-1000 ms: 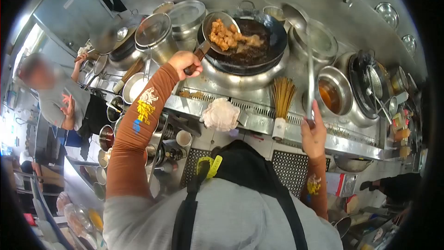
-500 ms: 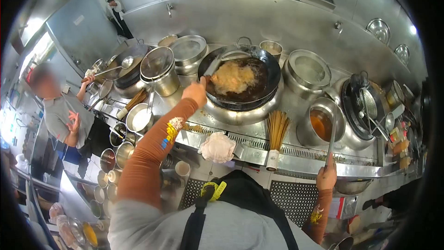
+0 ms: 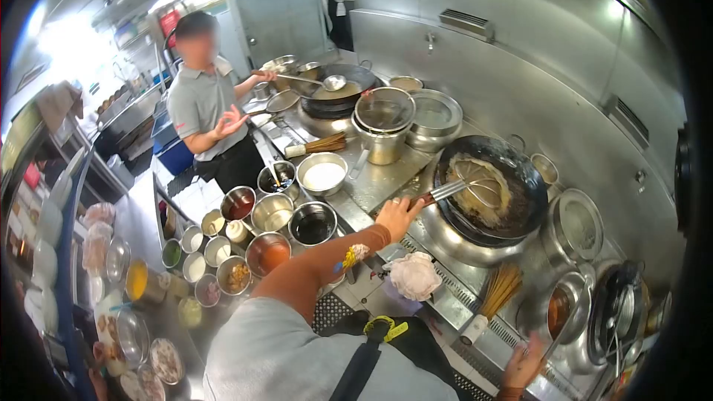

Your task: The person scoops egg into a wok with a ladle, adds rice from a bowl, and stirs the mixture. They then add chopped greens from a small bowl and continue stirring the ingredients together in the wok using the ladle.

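Steel skimmer (image 3: pixel 481 187), probably light, stiff and oily, is sitting in the wok (image 3: pixel 532 172), left hand (image 3: pixel 397 215) clenching its handle, right hand (image 3: pixel 523 364) clasping a ladle (image 3: pixel 562 329).

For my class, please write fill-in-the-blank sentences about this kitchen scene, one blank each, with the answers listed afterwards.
1. The left hand grips the handle of a wire skimmer resting inside the ____.
2. The co-worker in the grey shirt holds a ____ over a second wok.
3. Beside the bamboo brush, nearer the left hand, lies a crumpled ____.
4. The right hand holds a long handle near the picture's ____ edge.
Missing words: wok, ladle, cloth, bottom.
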`<control>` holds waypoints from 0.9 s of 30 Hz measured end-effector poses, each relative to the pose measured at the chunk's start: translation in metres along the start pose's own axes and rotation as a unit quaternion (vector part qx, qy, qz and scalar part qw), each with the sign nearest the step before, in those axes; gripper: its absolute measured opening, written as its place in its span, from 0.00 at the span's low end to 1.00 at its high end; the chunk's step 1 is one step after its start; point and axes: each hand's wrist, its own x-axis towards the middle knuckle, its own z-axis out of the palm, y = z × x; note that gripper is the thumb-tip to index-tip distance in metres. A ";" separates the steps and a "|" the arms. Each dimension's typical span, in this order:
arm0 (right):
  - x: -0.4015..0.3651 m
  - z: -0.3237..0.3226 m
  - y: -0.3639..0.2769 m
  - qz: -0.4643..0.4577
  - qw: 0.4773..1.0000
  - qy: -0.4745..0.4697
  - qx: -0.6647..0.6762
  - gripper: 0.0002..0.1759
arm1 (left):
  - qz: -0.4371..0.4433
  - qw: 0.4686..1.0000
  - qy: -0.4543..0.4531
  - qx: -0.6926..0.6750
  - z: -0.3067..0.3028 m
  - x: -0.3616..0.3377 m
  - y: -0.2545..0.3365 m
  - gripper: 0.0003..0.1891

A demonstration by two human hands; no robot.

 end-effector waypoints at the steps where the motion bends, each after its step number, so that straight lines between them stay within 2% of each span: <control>1: 0.004 0.014 -0.014 0.033 0.991 -0.099 0.081 0.19 | 0.024 0.998 0.066 0.002 0.000 -0.010 0.003 0.35; 3: -0.002 0.053 -0.057 -0.029 0.971 -0.151 0.184 0.13 | 0.052 0.986 0.121 -0.101 -0.013 -0.036 0.015 0.31; 4: -0.006 0.073 -0.065 -0.029 0.957 -0.227 0.177 0.15 | 0.071 0.977 0.146 -0.138 -0.019 -0.051 0.020 0.30; 5: -0.010 0.095 -0.068 -0.030 0.938 -0.302 0.169 0.18 | 0.065 0.972 0.135 -0.181 -0.021 -0.067 0.024 0.28; 7: -0.027 0.148 -0.059 0.003 0.911 -0.382 0.157 0.21 | 0.049 0.956 0.121 -0.261 -0.013 -0.102 0.032 0.25; 9: -0.030 0.185 -0.070 -0.050 0.913 -0.400 0.063 0.24 | 0.008 0.946 0.081 -0.314 0.001 -0.135 0.033 0.22; 11: -0.074 0.365 0.091 -0.109 0.885 -0.449 0.053 0.27 | -0.051 0.936 0.048 -0.345 0.019 -0.165 0.030 0.19; 12: -0.064 0.372 0.073 -0.118 0.888 -0.441 0.045 0.26 | -0.061 0.936 0.021 -0.346 0.031 -0.179 0.023 0.18; 13: -0.058 0.383 0.057 -0.120 0.892 -0.434 0.047 0.25 | -0.089 0.922 0.031 -0.375 0.024 -0.188 0.021 0.16; 15: -0.054 0.405 0.040 -0.116 0.896 -0.422 0.070 0.25 | -0.133 0.913 -0.027 -0.385 0.044 -0.206 0.007 0.14; 17: -0.052 0.423 0.025 -0.094 0.893 -0.419 0.135 0.26 | -0.122 0.917 -0.086 -0.370 0.053 -0.215 -0.008 0.14; 20: -0.051 0.423 -0.019 0.051 0.812 -0.461 0.356 0.26 | -0.097 0.918 -0.173 -0.342 0.075 -0.224 -0.022 0.13; 21: -0.046 0.406 -0.037 0.104 0.784 -0.478 0.382 0.25 | -0.088 0.917 -0.202 -0.333 0.086 -0.226 -0.021 0.13; 22: -0.042 0.382 -0.065 0.158 0.754 -0.500 0.396 0.25 | -0.068 0.895 -0.281 -0.338 0.093 -0.222 -0.019 0.20; 25: -0.030 0.323 -0.130 0.236 0.692 -0.531 0.428 0.24 | -0.033 0.878 -0.234 -0.417 0.108 -0.219 0.011 0.27; 27: -0.036 0.370 -0.094 0.233 0.607 -0.532 0.542 0.26 | -0.056 0.886 -0.258 -0.381 0.105 -0.209 0.034 0.32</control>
